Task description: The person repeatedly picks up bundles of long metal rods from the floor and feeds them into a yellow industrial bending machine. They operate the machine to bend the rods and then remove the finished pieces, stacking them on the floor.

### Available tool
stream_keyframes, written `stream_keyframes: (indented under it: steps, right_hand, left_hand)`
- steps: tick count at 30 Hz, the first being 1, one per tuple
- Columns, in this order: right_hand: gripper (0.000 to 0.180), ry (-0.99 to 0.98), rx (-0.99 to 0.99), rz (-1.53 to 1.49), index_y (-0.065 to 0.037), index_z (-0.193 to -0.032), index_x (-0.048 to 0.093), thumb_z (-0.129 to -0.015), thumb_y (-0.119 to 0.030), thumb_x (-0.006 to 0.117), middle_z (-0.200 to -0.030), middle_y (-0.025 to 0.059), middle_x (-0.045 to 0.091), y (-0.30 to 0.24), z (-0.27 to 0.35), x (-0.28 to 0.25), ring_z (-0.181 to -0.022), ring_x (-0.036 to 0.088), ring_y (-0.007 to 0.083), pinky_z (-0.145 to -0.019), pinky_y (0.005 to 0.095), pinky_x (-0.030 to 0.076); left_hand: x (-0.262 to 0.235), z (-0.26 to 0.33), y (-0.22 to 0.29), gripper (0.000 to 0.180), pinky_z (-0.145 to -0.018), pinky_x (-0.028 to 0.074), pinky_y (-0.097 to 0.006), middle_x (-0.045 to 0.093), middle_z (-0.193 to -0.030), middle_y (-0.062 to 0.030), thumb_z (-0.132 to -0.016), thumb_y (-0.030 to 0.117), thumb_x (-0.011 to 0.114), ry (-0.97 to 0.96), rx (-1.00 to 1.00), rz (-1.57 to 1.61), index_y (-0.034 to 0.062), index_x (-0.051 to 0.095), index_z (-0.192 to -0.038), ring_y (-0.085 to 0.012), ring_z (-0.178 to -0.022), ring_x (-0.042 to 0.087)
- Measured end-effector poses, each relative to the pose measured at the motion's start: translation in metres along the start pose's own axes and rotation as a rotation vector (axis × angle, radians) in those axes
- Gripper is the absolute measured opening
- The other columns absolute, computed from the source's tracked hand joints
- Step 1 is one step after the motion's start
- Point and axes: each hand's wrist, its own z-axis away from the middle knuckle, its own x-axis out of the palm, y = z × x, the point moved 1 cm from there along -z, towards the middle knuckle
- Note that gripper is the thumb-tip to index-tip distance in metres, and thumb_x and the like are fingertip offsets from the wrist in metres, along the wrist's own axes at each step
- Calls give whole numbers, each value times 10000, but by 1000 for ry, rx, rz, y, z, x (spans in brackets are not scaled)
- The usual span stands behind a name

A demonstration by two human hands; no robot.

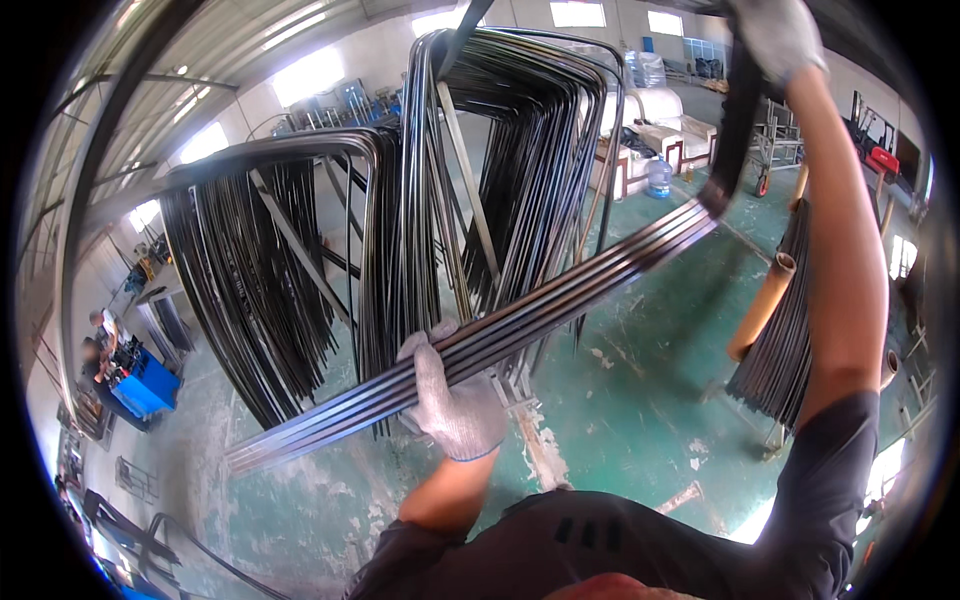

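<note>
A bundle of several dark, shiny metal tubes (560, 310) slants across in front of me and bends upward at its right end. My left hand (455, 410), in a pale knit glove, is closed round the long straight part from below. Up at the top right, my right hand (780, 42), gloved too, grips the upturned part of the same bundle; its fingertips are partly hidden. Just beyond the bundle hangs a tall row of bent black tubes (530, 80) on a rack. Another row of bent tubes (250, 280) hangs lower, to its left.
Right of me, a stack of straight dark tubes (785, 345) stands beside a brown cardboard roll (762, 305). White wrapped furniture (660, 130) and a water jug (658, 178) are at the back. A person (105, 360) works by a blue machine (145, 385) at far left.
</note>
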Motion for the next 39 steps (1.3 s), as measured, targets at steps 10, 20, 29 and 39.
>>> stream_keyframes:
  steps: [10,20,29,39]
  right_hand:
    - [358,-404,-142,-436,23,-1121,698,-883,-244,682,-1069,275,722,-67,61,246,-1039,709,403,-903,475,566]
    - [456,-138,-70,-712,5,-1141,649,-724,-143,762,-1165,201,654,59,232,163,-1122,616,389,-995,490,498]
    - [580,-535,874,597,-23,-1221,615,-739,-235,858,-1104,221,687,435,553,-111,-1027,660,422,-933,501,534]
    - [1033,-969,1484,1223,30,-1460,421,-743,-576,852,-1372,195,536,688,665,-208,-1300,504,343,-1092,464,426]
  left_hand:
    - [-83,-17,-158,407,-792,479,-407,660,-955,-135,-1057,431,557,-30,-764,-125,31,597,-1122,-288,-867,629]
    - [-78,58,-269,243,-760,520,-393,708,-954,-113,-1038,271,582,-299,-1130,-522,52,621,-1135,-253,-828,667]
    - [-1,198,-403,185,-695,577,-401,693,-915,-130,-994,163,639,-423,-1338,-831,47,628,-1136,-279,-785,694]
    - [229,403,-502,203,-792,583,-406,705,-1017,-183,-1038,81,526,-978,-1484,-656,0,596,-1211,-272,-878,701]
